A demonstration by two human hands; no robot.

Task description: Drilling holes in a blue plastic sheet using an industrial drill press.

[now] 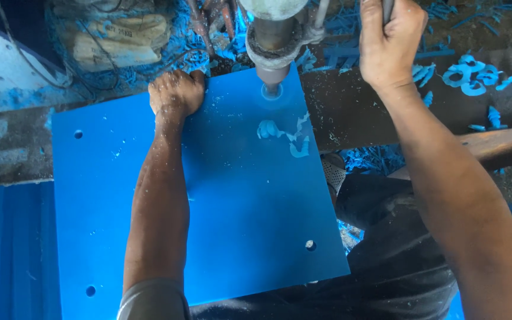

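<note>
While drill (272, 74) meets blue sheet (208, 195), left hand (176, 92) grips its far edge.

A dark, worn metal table (357, 112) carries a large blue plastic sheet (238, 207) that lies flat on it and overhangs its near edge. At about two o'clock from the sheet, blue ring-shaped offcuts (472, 74) and curled shavings (493, 115) lie scattered on the table's bare surface

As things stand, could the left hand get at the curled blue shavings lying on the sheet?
Probably yes: the left hand rests on the blue sheet near the shavings, with bare sheet between.
</note>
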